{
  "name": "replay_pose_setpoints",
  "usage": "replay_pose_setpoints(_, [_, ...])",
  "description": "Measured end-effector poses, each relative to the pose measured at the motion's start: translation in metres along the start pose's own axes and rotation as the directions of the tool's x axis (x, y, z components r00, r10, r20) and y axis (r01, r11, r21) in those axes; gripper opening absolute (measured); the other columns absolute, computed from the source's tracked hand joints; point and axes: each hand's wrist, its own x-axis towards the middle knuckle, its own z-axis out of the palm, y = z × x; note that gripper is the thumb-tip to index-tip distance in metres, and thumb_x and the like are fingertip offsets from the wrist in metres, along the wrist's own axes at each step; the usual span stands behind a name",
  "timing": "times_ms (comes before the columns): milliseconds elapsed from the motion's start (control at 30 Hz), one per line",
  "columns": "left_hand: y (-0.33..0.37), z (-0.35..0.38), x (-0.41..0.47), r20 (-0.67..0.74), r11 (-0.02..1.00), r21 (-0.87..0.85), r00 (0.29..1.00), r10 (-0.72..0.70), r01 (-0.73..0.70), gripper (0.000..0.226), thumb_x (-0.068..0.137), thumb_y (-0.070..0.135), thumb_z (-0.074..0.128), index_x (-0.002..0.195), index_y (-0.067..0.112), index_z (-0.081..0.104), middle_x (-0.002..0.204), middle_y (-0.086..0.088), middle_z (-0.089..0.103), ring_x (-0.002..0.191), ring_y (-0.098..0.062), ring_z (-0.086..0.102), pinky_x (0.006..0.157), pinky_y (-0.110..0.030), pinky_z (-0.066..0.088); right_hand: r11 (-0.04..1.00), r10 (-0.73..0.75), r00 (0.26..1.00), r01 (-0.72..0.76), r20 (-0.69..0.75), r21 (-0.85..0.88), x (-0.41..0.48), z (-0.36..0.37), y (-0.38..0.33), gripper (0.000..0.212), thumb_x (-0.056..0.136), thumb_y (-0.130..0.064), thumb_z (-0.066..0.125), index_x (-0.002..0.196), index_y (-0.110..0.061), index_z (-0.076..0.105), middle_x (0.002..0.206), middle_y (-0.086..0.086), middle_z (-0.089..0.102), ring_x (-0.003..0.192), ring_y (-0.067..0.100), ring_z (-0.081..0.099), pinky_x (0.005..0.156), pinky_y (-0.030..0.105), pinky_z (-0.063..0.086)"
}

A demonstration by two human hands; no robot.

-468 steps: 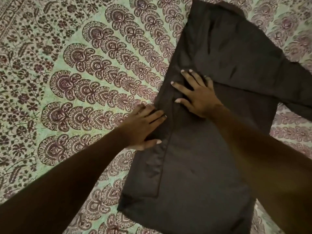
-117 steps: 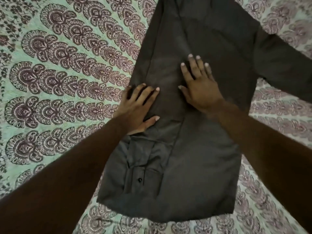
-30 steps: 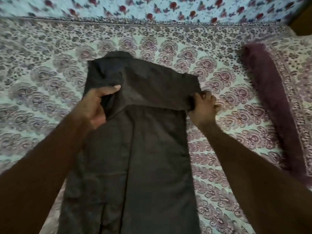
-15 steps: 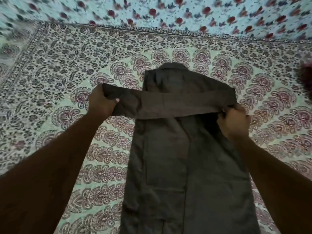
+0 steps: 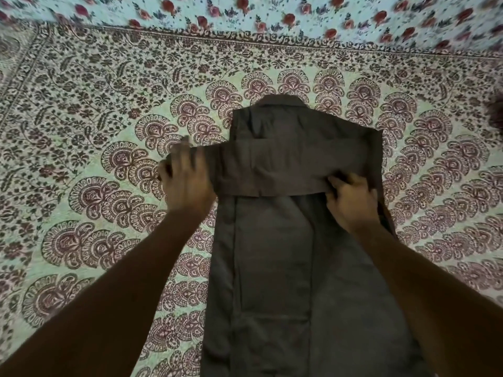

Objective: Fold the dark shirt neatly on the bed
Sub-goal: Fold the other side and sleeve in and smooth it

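The dark shirt (image 5: 275, 268) lies lengthwise on the bed, collar at the far end, its sides folded in to a narrow strip. One sleeve (image 5: 272, 170) runs crosswise over the chest, from the right shoulder out past the shirt's left edge. My left hand (image 5: 185, 183), blurred by motion, lies at the sleeve's cuff end, which sticks out over the bedsheet; its grip is unclear. My right hand (image 5: 351, 202) sits at the sleeve's lower right edge, fingers curled onto the cloth near the shoulder fold.
A green bedsheet (image 5: 103, 164) with maroon paisley and leaf patterns covers the bed all around the shirt. A pale floral fabric with red roses (image 5: 272, 14) runs along the far edge. A dark purplish object (image 5: 496, 115) shows at the right border.
Since a second ago the sleeve has been drawn leftward across the chest and lowered flat. My left hand is now over the cuff end. My right hand stays at the right shoulder fold.
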Motion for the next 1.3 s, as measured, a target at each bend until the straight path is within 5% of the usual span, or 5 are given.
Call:
replay_pose_setpoints(167, [0.031,0.025,-0.009,0.054,0.939,0.083,0.942,0.331,-0.335,0.055,0.091,0.021,0.055,0.145,0.011,0.05,0.167,-0.006,0.028,0.152,-0.032,0.031,0.114,-0.061,0.023,0.996,-0.085,0.996,0.085,-0.024,-0.033,0.012,-0.005,-0.01,0.043,0.102,-0.038,0.051,0.143,-0.024,0.058,0.154,0.011,0.045,0.138,0.038,0.039,0.11,0.062,0.033])
replay_pose_setpoints(433, [0.032,0.03,0.002,0.291,0.962,-0.086,0.93,-0.226,0.261,0.068,0.102,0.054,0.044,0.157,0.016,0.031,0.169,-0.016,0.02,0.154,-0.045,0.017,0.119,-0.062,0.023,0.987,-0.158,0.985,0.158,0.069,0.016,0.019,-0.008,-0.024,0.045,0.106,-0.045,0.043,0.147,-0.03,0.055,0.16,0.006,0.039,0.145,0.032,0.033,0.114,0.058,0.031])
replay_pose_setpoints(700, [0.011,0.025,0.019,0.313,0.93,0.025,0.88,-0.356,0.367,0.071,0.106,0.04,0.039,0.162,0.003,0.014,0.17,-0.023,0.006,0.157,-0.042,0.006,0.124,-0.06,0.013,0.976,-0.153,0.985,0.138,0.074,0.169,0.021,-0.006,-0.035,0.051,0.102,-0.042,0.051,0.151,-0.03,0.048,0.161,0.005,0.039,0.148,0.032,0.034,0.114,0.056,0.038])
replay_pose_setpoints(933, [0.083,0.027,-0.019,0.206,0.921,-0.157,0.9,0.384,-0.357,0.063,0.103,0.052,0.038,0.16,0.028,0.026,0.169,-0.004,0.024,0.153,-0.031,0.026,0.115,-0.057,0.037,1.0,0.007,1.0,-0.007,-0.016,-0.005,-0.019,0.003,-0.001,0.075,0.088,-0.03,0.064,0.156,-0.023,0.034,0.168,0.01,0.019,0.155,0.033,0.014,0.115,0.066,0.021])
replay_pose_setpoints(1300, [0.127,0.03,-0.022,0.372,0.993,0.027,0.923,0.094,-0.112,0.075,0.103,0.038,0.044,0.164,0.01,0.009,0.173,-0.012,0.001,0.158,-0.042,0.002,0.125,-0.059,0.011,0.997,0.071,0.996,-0.07,-0.063,0.01,-0.068,0.024,0.046,0.068,0.093,-0.03,0.057,0.157,-0.034,0.033,0.156,0.019,0.025,0.14,0.043,0.025,0.107,0.067,0.032])
